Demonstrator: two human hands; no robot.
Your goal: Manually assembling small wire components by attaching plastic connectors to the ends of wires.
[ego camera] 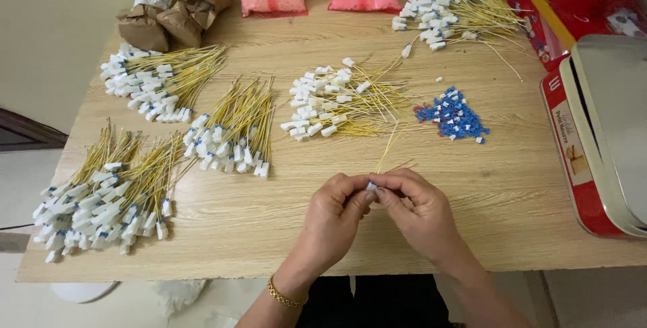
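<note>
Left hand (335, 208) and right hand (414, 205) pinch a white connector (371, 185), its yellow wires (388, 148) pointing away up the table (512, 193).

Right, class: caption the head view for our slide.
Both hands, left hand and right hand, pinch a white connector on yellow wire above wooden table.

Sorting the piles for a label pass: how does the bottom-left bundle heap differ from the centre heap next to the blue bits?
The bottom-left heap shows blue pieces in many of its white connectors; the centre heap shows plain white ones. The bottom-left heap is larger and denser; the centre heap is looser, wires splayed towards the blue pile. Both are yellow wires with white connectors, lying on the wooden table.
</note>
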